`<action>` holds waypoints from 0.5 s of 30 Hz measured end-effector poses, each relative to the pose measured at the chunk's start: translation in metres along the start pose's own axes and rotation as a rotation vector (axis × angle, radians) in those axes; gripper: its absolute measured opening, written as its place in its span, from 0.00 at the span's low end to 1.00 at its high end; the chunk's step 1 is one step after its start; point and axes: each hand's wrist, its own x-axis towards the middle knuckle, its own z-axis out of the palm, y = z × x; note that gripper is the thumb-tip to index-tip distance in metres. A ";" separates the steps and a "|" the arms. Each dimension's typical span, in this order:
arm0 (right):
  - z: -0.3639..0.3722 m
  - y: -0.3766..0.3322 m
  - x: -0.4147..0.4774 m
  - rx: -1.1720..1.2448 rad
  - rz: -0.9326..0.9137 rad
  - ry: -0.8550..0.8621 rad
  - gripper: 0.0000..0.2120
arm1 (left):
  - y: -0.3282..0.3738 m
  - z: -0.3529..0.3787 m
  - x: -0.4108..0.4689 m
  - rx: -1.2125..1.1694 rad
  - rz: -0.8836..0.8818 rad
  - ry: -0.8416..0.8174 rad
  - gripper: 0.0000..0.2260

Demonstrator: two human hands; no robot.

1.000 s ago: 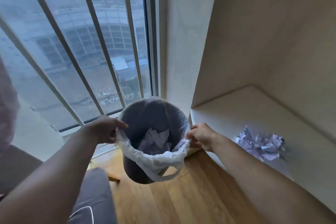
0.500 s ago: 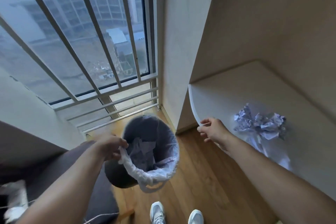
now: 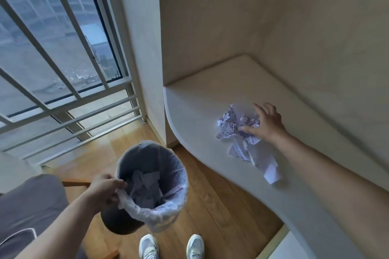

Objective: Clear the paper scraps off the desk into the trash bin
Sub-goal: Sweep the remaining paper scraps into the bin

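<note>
Loosely crumpled dotted paper scraps [image 3: 237,130] on desk [image 3: 195,99], right hand [image 3: 265,122] touching

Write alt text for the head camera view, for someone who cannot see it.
A person's right hand reaches onto crumpled paper scraps on a pale desk, while the left hand grips the rim of a bag-lined trash bin over the wooden floor.

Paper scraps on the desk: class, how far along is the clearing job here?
Done: some crumpled paper already lies in the trash bin, held by the left hand. In hand: the right hand reaches onto the paper scraps. Left: that whole pile is still on the desk.
</note>
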 end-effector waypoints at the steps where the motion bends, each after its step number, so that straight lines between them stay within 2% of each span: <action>1: 0.002 0.002 0.007 0.003 0.004 -0.055 0.49 | 0.004 0.010 0.001 -0.012 0.000 -0.002 0.12; 5: 0.023 0.000 0.036 0.010 -0.045 -0.208 0.54 | 0.018 0.044 0.007 -0.063 0.022 -0.007 0.16; 9: 0.045 -0.006 0.053 -0.160 -0.122 -0.304 0.55 | 0.032 0.069 0.012 -0.092 0.046 0.012 0.15; 15: 0.059 -0.012 0.044 -0.278 -0.229 -0.366 0.45 | 0.043 0.087 0.007 -0.147 0.059 -0.038 0.11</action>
